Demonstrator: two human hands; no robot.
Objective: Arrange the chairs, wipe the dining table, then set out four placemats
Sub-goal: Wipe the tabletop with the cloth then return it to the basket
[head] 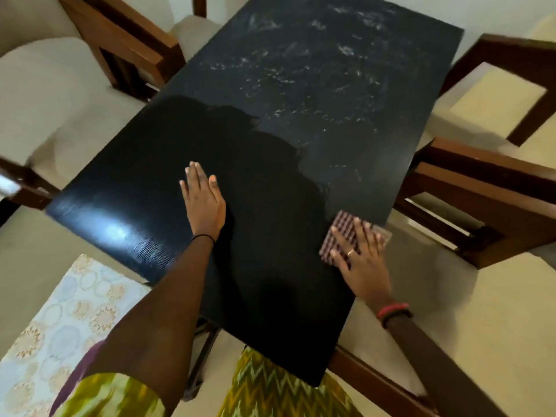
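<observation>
A black glossy dining table (288, 94) runs away from me, with pale smears and specks across its far half. My left hand (203, 200) lies flat on the near part of the top, fingers together, holding nothing. My right hand (359, 255) presses flat on a folded checked maroon cloth (340, 233) at the table's right edge. A pale blue and gold patterned placemat stack (60, 323) lies at the lower left, off the table.
Wooden chairs with cream seats stand around the table: one at the far left (126, 43), two on the right (493, 94) (481, 206), and another frame at the near right corner (376, 377). The floor is pale tile.
</observation>
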